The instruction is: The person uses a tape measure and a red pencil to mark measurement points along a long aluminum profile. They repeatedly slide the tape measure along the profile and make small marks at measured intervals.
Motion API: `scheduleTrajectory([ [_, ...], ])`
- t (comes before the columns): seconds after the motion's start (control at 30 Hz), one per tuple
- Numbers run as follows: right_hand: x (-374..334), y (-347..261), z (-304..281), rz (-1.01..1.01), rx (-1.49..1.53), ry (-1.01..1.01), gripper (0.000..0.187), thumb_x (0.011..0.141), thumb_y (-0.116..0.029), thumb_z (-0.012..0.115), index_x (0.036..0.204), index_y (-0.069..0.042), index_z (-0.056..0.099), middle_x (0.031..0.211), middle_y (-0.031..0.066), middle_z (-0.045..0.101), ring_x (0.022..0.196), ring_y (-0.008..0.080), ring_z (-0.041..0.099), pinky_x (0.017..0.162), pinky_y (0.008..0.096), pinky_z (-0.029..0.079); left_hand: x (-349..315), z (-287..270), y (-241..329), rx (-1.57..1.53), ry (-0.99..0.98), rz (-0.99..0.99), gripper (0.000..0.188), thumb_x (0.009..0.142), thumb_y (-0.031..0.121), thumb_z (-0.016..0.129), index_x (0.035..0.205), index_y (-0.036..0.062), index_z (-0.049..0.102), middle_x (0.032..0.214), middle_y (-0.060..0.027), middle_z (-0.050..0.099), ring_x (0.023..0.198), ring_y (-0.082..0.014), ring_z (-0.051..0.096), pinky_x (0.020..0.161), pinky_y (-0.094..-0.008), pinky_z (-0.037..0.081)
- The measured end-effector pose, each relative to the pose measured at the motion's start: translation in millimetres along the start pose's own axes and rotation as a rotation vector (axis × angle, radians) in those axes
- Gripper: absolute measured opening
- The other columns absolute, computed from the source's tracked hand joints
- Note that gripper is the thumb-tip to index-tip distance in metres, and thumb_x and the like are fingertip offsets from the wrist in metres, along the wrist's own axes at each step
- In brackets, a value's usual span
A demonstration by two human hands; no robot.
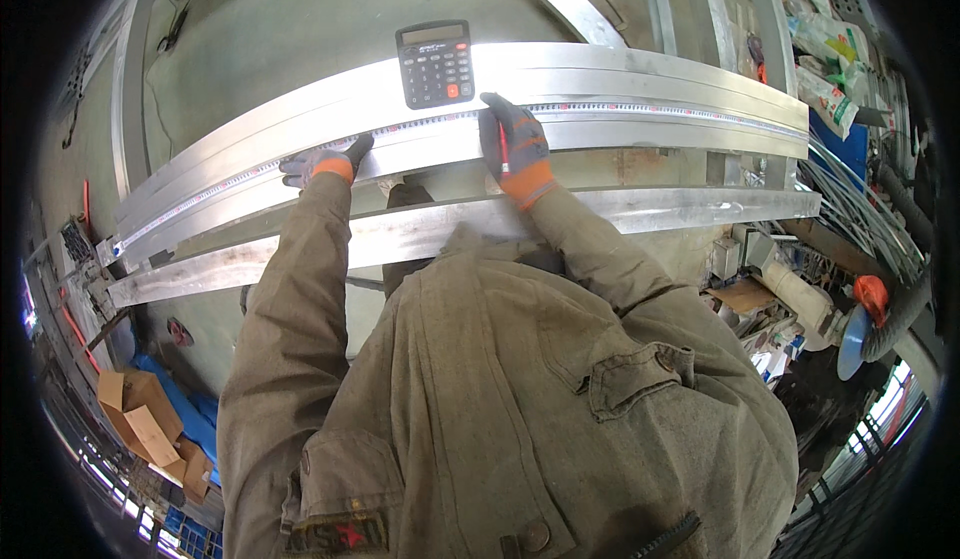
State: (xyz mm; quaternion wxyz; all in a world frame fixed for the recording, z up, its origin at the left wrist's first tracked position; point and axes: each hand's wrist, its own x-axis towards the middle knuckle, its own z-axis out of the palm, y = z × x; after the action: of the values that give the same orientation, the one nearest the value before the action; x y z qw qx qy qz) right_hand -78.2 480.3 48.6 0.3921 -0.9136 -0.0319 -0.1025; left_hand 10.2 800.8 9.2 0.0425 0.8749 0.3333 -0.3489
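Observation:
Several long silvery metal bars [600, 74] lie side by side across the view. A tape measure's pale blade [650, 111] stretches along them from end to end. My left hand [325, 163], in a grey and orange glove, rests flat on the bars beside the tape, thumb and fingers apart. Further right, my right hand [520, 144], gloved alike, touches the bars at the tape with a fingertip pointing away from me. A slim red pencil or marker [504, 151] is held in it; its tip is hidden. Just left of that hand sits a black calculator [435, 67] on the bars.
A separate metal bar [680, 211] runs between me and the group. Opened cardboard boxes [140, 419] stand at the lower left. Plastic bags [830, 59] and thin metal rods [865, 204] lie at the right. A metal post [128, 89] is at the far left.

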Motion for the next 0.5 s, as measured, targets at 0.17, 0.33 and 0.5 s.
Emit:
scheduleTrajectory([
  [0.17,-29,4,-3,0.209,0.091,-0.007,0.036,0.109,-0.014,0.069,0.144,-0.004,0.070,0.122,0.0226,0.078,0.114,0.0416,0.075,0.099,0.0518,0.060,2,2,-6,0.018,0.039,0.004,0.175,0.067,0.099,0.084,0.178,-0.0153,0.010,0.188,-0.0361,0.004,0.176,-0.0510,0.005,0.143,-0.0564,0.017],
  [0.33,-45,9,15,0.403,0.161,0.046,0.031,0.110,-0.015,0.069,0.138,-0.001,0.071,0.121,0.0237,0.079,0.112,0.0434,0.076,0.100,0.0517,0.061,-6,0,-29,-0.112,0.084,-0.001,0.175,0.068,0.100,0.082,0.178,-0.0151,0.009,0.189,-0.0348,0.006,0.177,-0.0487,0.007,0.143,-0.0501,0.018],
  [0.5,-43,10,18,0.299,0.201,0.031,0.026,0.112,-0.019,0.070,0.134,-0.004,0.070,0.104,0.0131,0.077,0.093,0.0209,0.074,0.086,0.0380,0.061,31,-13,-68,-0.137,0.201,-0.034,0.177,0.066,0.101,0.083,0.179,-0.0140,0.011,0.189,-0.0348,0.006,0.176,-0.0483,0.009,0.143,-0.0504,0.019],
])
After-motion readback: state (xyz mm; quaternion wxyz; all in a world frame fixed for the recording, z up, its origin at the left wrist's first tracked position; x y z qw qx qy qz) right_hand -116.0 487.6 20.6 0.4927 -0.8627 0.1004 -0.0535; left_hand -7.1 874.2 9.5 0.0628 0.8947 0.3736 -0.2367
